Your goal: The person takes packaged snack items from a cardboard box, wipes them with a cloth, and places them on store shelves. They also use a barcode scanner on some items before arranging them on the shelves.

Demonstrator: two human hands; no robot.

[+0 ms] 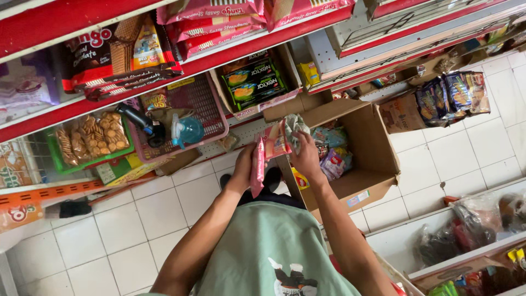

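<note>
Two hands in view, left hand (244, 167) and right hand (304, 156), each with pink snack packets (257, 164); exact packet count unclear. One open cardboard box (378, 148) on the tiled floor (109, 230), one pink basket (200, 101) holding two spray bottles (186, 130). One green tray of biscuits (93, 140), three dark snack bags (452, 96) at the shelf's far end.

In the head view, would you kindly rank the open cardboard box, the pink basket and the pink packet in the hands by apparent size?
1. Cardboard box, largest.
2. Pink basket, clearly smaller than the box.
3. Pink packet, smallest, held by the left hand, though it sits nearer the camera.
</note>
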